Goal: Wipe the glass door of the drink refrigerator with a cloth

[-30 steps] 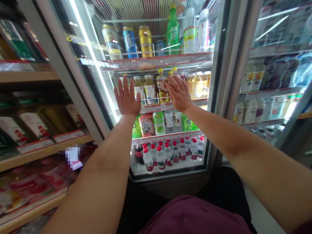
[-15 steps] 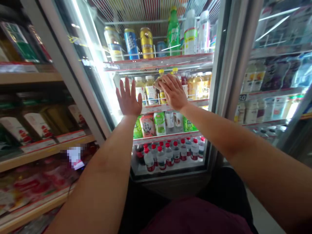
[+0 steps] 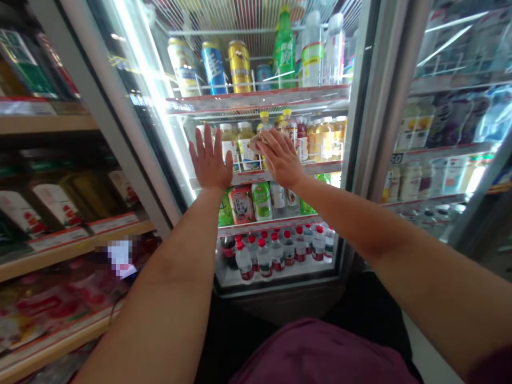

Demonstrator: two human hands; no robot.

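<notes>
My left hand point(image 3: 210, 162) lies flat and open against the glass door point(image 3: 176, 176) of a lit drinks fridge, fingers spread and pointing up. My right hand point(image 3: 282, 157) presses a small crumpled pale cloth point(image 3: 254, 142) on the same glass, just right of the left hand, with the fingers curled over it. Both hands sit level with the shelf of yellow-capped juice bottles point(image 3: 245, 140) behind the glass. Most of the cloth is hidden under the fingers.
Inside the fridge, cans point(image 3: 214, 66) and a green bottle point(image 3: 284, 48) stand on the top shelf, and red-capped water bottles point(image 3: 280, 250) stand at the bottom. Wooden shelves point(image 3: 60, 240) of packaged goods run along the left. A second fridge point(image 3: 440, 128) stands to the right.
My right hand has slid left and slightly down across the glass with the cloth under it. My left hand has stayed flat in almost the same place.
</notes>
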